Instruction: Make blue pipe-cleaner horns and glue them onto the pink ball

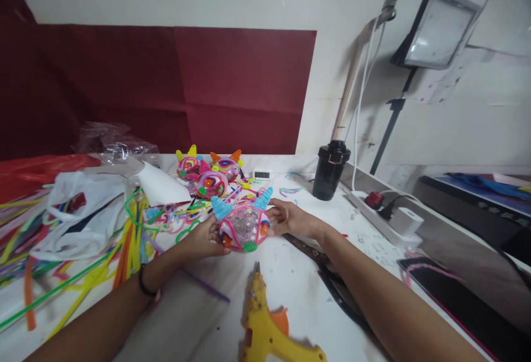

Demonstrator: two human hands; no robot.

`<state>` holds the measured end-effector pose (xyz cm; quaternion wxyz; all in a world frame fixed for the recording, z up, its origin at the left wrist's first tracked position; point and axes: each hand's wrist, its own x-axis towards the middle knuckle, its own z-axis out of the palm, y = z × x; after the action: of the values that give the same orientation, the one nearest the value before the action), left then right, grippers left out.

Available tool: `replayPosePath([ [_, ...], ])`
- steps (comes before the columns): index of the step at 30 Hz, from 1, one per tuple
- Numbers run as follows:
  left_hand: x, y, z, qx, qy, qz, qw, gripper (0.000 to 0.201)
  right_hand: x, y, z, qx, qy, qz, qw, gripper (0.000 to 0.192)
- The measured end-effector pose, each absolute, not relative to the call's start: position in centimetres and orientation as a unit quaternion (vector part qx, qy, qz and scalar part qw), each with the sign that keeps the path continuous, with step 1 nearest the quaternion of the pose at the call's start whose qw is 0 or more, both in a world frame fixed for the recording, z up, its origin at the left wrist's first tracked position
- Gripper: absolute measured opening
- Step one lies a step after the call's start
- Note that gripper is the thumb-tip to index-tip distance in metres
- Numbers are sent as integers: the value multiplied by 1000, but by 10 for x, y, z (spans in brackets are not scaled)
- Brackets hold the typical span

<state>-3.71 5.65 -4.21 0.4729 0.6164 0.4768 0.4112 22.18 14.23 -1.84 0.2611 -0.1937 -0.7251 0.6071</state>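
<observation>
Between my two hands is a round pipe-cleaner animal ornament (244,226) with a glittery clear middle, blue ears, orange eyes and a green nose. My left hand (206,239) grips its left side, and my right hand (290,219) has its fingers closed on the right side. Just behind it sit similar finished-looking ornaments: one with pink ears (211,182), one with yellow ears (188,164) and one with orange ears (227,164). A yellow glue gun (265,323) with an orange trigger lies in front, its nozzle toward the ornament.
Many coloured pipe cleaners (133,246) and a white plastic bag (83,213) spread over the left. Scissors (327,273) lie beneath my right forearm. A black bottle (331,171), a small digital clock (261,174) and a power strip (385,221) stand farther back and right.
</observation>
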Motion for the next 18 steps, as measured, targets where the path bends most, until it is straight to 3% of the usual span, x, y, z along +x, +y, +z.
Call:
replayPosePath([
  [18, -37, 58, -43, 629, 474, 406, 464, 70, 222, 141, -15, -195, -723, 609, 261, 60],
])
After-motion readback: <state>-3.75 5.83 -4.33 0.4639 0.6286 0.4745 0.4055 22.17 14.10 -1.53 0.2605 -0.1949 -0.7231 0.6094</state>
